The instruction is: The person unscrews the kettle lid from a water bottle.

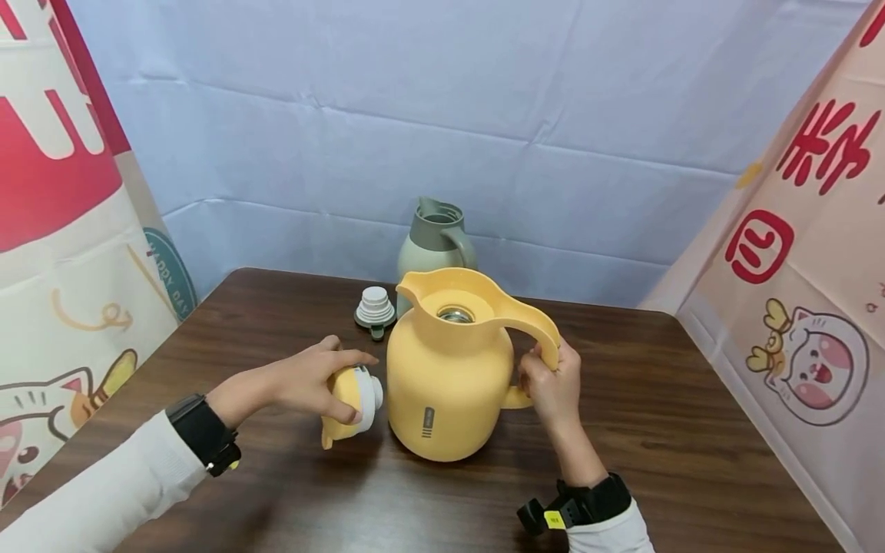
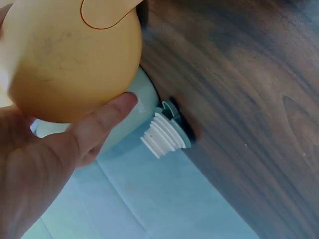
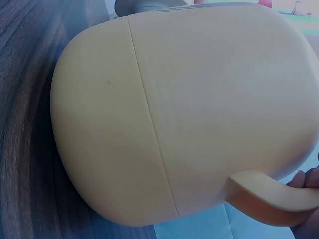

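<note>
My left hand (image 1: 311, 384) holds a yellow-topped stopper (image 1: 344, 393) between thumb and fingers, turned on its side so its white plug end (image 1: 373, 399) faces right. Close to that end stands a yellow thermos jug (image 1: 449, 376), its round mouth uncovered and its spout pointing left. Around the jug's looped handle (image 1: 539, 326) my right hand (image 1: 558, 380) has its fingers curled, on the jug's right side. In the left wrist view the stopper's smooth yellow top (image 2: 75, 64) fills the upper left, with the thumb and fingers along its edge.
Behind the yellow jug is a pale green thermos jug (image 1: 425, 242) with an open top. A white ribbed stopper with a dark green base (image 1: 376, 307) lies left of it on the brown wooden table (image 1: 664, 430). A pale blue cloth (image 1: 415, 115) hangs behind, printed cloths at both sides.
</note>
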A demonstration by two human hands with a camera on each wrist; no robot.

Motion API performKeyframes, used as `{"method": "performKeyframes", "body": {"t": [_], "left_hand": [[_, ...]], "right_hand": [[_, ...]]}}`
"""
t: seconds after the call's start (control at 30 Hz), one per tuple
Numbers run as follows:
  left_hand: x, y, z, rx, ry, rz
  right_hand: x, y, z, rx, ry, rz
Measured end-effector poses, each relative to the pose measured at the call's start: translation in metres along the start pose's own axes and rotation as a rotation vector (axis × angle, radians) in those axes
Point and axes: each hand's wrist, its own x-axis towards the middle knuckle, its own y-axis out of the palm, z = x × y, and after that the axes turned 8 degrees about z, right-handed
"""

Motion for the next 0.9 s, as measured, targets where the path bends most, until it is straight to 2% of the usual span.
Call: {"method": "performKeyframes", "body": {"t": [0.23,0.33,0.43,0.57,0.67,0.73,0.9], "left_hand": [[-0.01,0.015,0.007,0.015,0.081,-0.181],[-0.015,0.02,0.012,-0.005,0.103,-0.24],[-0.018,0.027,0.017,-0.023,0.118,-0.328],[-0.019,0.041,0.024,-0.038,0.071,-0.474],[-0.018,0.053,0.028,-0.056,0.016,-0.548],[-0.017,0.061,0.03,-0.076,-0.017,-0.563],[-0.012,0.072,0.03,-0.105,-0.116,-0.551]], "right_hand": [[-0.001,-0.002,-0.001,-0.023,-0.002,0.016],[0.0,-0.002,-0.003,-0.037,0.004,0.018],[0.001,-0.002,-0.002,-0.044,0.008,0.015],[0.001,-0.002,-0.002,-0.033,-0.009,0.016],[0.0,-0.002,0.0,-0.032,-0.034,0.02],[0.0,-0.002,0.001,-0.033,-0.046,0.018],[0.0,-0.002,0.0,-0.031,-0.049,0.021]]}}
